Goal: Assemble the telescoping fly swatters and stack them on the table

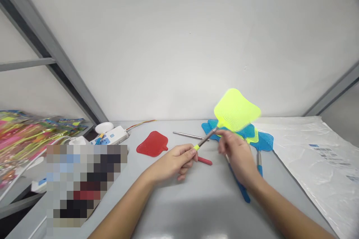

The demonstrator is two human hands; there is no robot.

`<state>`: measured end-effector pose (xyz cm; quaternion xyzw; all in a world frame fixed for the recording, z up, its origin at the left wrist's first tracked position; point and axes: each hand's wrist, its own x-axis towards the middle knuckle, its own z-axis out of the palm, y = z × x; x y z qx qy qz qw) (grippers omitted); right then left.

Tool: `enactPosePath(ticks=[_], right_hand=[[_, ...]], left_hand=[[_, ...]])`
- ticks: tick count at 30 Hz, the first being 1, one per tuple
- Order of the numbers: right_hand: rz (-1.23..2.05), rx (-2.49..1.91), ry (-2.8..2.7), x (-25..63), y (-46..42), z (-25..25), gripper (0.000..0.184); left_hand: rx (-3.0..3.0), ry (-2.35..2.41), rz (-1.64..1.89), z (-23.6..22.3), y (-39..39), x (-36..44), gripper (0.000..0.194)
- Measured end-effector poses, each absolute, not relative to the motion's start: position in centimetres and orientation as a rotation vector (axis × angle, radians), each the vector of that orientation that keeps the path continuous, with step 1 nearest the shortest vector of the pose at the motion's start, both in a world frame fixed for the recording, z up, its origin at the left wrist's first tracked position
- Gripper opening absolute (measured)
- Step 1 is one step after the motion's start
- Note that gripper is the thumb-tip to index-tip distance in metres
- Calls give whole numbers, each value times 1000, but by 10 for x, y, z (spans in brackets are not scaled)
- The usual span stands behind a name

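Observation:
My left hand (183, 158) is closed round the yellow-green grip of a fly swatter (237, 110), which is raised at a slant above the table. Its metal shaft (206, 138) runs up to the right into the broad mesh head. Beside the neck of that swatter is my right hand (235, 153), slightly blurred, index finger stretched towards the shaft and the others loosely bent; contact is unclear. A red swatter head (153, 144) lies detached on the left. Behind my left hand are a metal rod (189, 135) and a red handle (205, 161), partly covered.
Blue swatters (266, 142) and another yellow-green one lie piled behind my right hand. White plastic sheeting (322, 153) covers the right side. On the left are a power strip (112, 136), a white rounded object (104, 127), a pixelated area and colourful bagged items (36, 134). A wall rises behind.

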<state>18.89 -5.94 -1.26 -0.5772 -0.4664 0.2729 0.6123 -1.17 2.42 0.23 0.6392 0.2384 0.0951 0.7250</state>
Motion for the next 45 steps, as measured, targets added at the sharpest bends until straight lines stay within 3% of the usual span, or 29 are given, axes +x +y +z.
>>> enactPosePath(ticks=[3,8,14,21,35,45], right_hand=[[902,-1243,-1192,166,-59,-19,34],[888,-1316,-1198,163,-64,-7,31],[604,-1859,-1219,216,-105,12,42],[122,-2529,-1499,245,-112,5,38],[108,-2661,-1728,257,-70,-11,25],[-3,-2645,-1831,254,-75,-6,33]], left_hand=[[1358,439,316,-6,12,2,30],[1707,447,379,-7,-9,12,26],[2253,648,580,-16,8,2,24],[2320,854,653,-30,31,1,26],[2442,884,585,-41,40,-1,27],[2521,815,596,-44,44,-2,25]])
